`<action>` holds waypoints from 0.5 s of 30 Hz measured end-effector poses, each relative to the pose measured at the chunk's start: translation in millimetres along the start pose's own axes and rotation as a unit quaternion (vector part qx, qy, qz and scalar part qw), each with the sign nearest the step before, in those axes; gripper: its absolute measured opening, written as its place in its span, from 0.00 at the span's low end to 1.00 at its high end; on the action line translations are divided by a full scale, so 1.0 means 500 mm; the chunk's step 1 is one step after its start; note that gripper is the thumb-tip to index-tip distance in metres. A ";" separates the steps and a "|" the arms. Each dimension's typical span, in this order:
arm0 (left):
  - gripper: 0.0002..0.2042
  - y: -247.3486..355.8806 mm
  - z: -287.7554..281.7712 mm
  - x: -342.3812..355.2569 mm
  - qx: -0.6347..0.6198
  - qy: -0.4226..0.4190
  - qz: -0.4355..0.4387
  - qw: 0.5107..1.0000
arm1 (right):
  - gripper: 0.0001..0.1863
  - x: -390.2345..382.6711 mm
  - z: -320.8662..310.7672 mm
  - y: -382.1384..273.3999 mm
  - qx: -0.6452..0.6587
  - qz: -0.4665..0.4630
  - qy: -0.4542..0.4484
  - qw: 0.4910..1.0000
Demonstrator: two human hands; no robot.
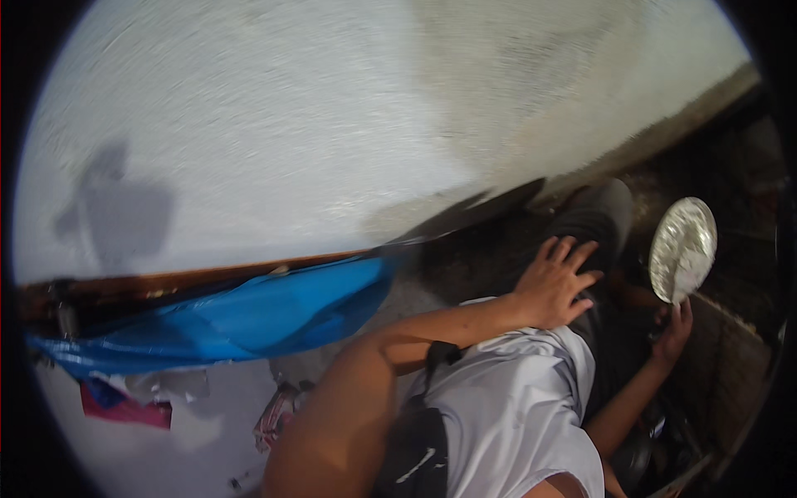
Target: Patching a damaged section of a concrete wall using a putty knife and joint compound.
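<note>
My left hand [554, 289] lies with spread fingers on the dark trouser leg near my knee and holds nothing. To the right, my right hand [674, 336] is raised and grips the lower edge of a round, silvery disc [683, 247] between its fingers. The disc looks like a shallow foil plate, tilted up on edge, with a crinkled, shiny face and a whitish patch on its lower part. Part of the grip is hidden in shadow.
A pale wall [274, 133] with a grey patch fills the far side. At left, a blue plastic sheet [249, 319] hangs over a wooden ledge, above a pink piece [124, 408] and a red-and-white packet [278, 415]. Dark clutter and a board [722, 357] stand at right.
</note>
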State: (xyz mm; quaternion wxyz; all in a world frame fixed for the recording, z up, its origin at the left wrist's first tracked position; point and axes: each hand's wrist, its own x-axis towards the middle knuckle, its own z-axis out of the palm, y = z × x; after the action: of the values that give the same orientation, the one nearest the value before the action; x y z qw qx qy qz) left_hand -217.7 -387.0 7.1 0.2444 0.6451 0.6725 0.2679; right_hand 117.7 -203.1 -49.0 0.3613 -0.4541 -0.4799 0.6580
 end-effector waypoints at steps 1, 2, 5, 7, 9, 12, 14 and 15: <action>0.24 0.006 0.010 0.024 0.010 0.009 -0.004 1.000 | 0.23 0.005 0.002 -0.012 0.007 0.006 0.009 1.000; 0.24 0.013 0.017 0.049 -0.003 -0.001 0.019 1.000 | 0.22 0.012 0.008 -0.029 0.002 0.003 0.011 1.000; 0.20 0.013 0.074 0.155 0.008 -0.005 0.021 1.000 | 0.23 0.060 -0.011 -0.047 0.000 -0.016 0.000 1.000; 0.14 -0.019 0.145 0.242 -0.052 0.022 -0.041 0.998 | 0.22 0.102 -0.002 -0.049 0.009 -0.020 -0.016 1.000; 0.12 -0.034 0.204 0.321 -0.334 0.030 -0.081 0.939 | 0.24 0.120 -0.016 -0.058 0.028 -0.005 -0.043 0.999; 0.23 0.030 0.279 0.497 -0.763 0.043 -0.166 0.623 | 0.23 0.183 -0.070 -0.104 0.059 0.010 -0.079 0.995; 0.33 0.058 0.295 0.570 -0.877 -0.068 -0.131 0.458 | 0.23 0.191 -0.088 -0.107 0.069 0.018 -0.069 0.995; 0.39 0.070 0.298 0.599 -0.913 -0.149 -0.077 0.372 | 0.22 0.197 -0.105 -0.105 0.068 0.022 -0.066 0.995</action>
State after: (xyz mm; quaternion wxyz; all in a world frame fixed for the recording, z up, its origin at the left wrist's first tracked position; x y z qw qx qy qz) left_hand -105.6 -80.1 -74.1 0.8008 0.0050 0.0185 0.5986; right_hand 136.9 -82.6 -29.8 0.3441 -0.3944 -0.4467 0.7256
